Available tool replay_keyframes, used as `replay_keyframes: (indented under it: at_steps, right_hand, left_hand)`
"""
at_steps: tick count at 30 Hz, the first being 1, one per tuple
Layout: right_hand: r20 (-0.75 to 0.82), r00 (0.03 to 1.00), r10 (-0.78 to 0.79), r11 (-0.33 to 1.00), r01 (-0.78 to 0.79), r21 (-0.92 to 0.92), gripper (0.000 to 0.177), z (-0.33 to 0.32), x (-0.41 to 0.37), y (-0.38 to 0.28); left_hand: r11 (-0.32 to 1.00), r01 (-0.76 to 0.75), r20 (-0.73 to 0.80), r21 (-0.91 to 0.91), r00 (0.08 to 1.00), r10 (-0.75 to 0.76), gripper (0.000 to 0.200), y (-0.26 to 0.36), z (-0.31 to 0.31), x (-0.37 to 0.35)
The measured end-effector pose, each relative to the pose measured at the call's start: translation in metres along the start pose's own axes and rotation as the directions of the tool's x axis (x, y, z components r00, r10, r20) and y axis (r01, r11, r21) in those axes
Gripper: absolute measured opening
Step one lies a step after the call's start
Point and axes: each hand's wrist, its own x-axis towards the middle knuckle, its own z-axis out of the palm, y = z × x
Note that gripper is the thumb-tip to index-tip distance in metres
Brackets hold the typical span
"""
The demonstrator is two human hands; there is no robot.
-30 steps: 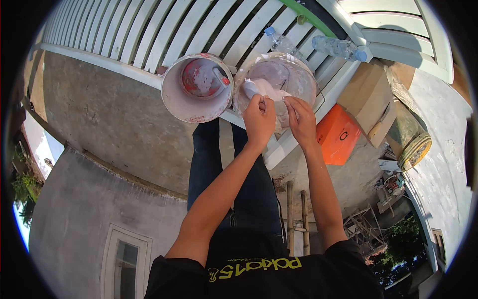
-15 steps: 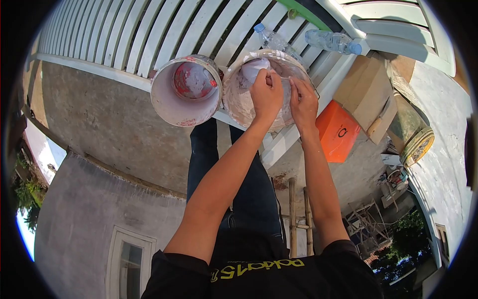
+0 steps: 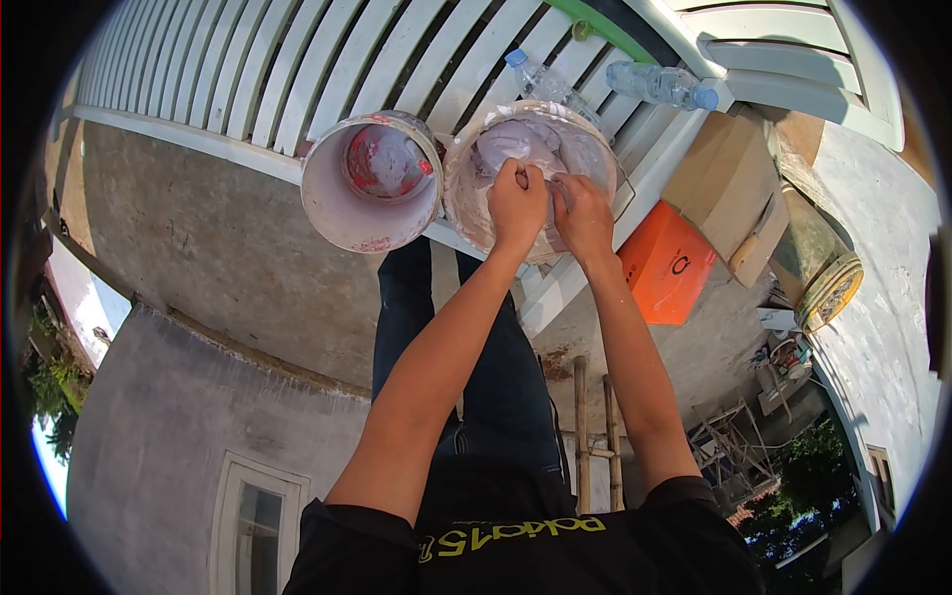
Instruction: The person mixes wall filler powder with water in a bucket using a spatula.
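Both hands are over a wide bucket with a whitish, smeared rim. Pale, thick paste lies inside it. My left hand is closed in a fist above the paste, gripping something I cannot make out. Close beside it, my right hand has its fingers curled together and pointing in toward the left. Whatever is between the fingers of either hand is hidden. A second bucket, with red and pale residue at its bottom, touches the wide one on the left.
Both buckets stand on a white slatted bench. Two clear plastic bottles, one upper and one nearer the bucket, lie behind. Right of the bench are an orange box, cardboard and a dirty tilted bucket.
Both hands have moved slightly down and toward the left, and the right fingers have curled in closer to the left fist. More of the paste shows behind them. The buckets have stayed put.
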Motion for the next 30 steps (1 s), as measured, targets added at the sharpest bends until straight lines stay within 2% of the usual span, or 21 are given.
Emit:
replay_keyframes:
  at_steps: [6,9,12,15,16,19,21,23,25,27,30]
  right_hand:
    - [0.031,0.999,-0.011,0.997,0.013,-0.074,0.028,0.011,-0.015,-0.007]
    - [0.033,0.999,-0.032,0.996,0.035,-0.087,0.032,0.015,-0.019,-0.009]
    - [0.040,0.999,-0.026,0.996,0.030,-0.088,0.034,0.015,-0.018,-0.010]
    - [0.049,0.999,0.005,0.996,0.000,-0.088,0.036,0.007,-0.017,-0.011]
    - [0.052,0.999,0.017,0.996,-0.013,-0.088,0.037,0.001,-0.016,-0.010]
    - [0.025,0.984,0.179,0.978,-0.181,0.109,0.038,-0.036,0.002,-0.021]
    - [-0.129,0.946,0.297,0.928,-0.254,0.274,0.049,-0.065,0.019,-0.017]
    - [-0.359,0.857,0.371,0.920,-0.286,0.267,0.067,-0.100,0.038,-0.028]
    - [-0.579,0.750,0.320,0.948,-0.248,0.202,0.080,-0.114,0.064,0.000]
    - [-0.610,0.717,0.336,0.939,-0.305,0.158,0.081,-0.126,0.091,0.015]
    - [-0.521,0.774,0.359,0.920,-0.388,0.057,0.074,-0.139,0.121,0.025]
  left_hand:
    - [0.997,0.039,0.019,0.062,0.999,-0.041,0.027,-0.012,-0.006,-0.003]
    - [0.989,0.130,0.074,0.069,0.988,-0.135,0.029,-0.016,-0.010,-0.008]
    - [0.987,0.156,0.130,0.050,0.978,-0.161,0.030,-0.020,-0.014,-0.008]
    - [0.981,0.138,0.215,0.139,0.962,-0.166,0.028,-0.014,-0.024,-0.013]
    - [0.986,0.119,0.242,0.113,0.960,-0.143,0.028,-0.009,-0.029,-0.016]
    - [0.996,0.084,0.327,0.040,0.940,-0.092,0.026,0.000,-0.045,-0.030]
    - [0.996,0.086,0.391,0.003,0.917,-0.081,0.025,0.005,-0.063,-0.041]
    - [0.996,0.090,0.419,-0.009,0.905,-0.078,0.024,0.006,-0.083,-0.053]
    - [0.996,0.090,0.446,0.000,0.891,-0.081,0.024,0.003,-0.100,-0.064]
    - [0.996,0.088,0.470,0.030,0.878,-0.092,0.024,-0.001,-0.116,-0.075]
    - [0.997,0.077,0.526,0.026,0.847,-0.079,0.025,-0.005,-0.135,-0.086]
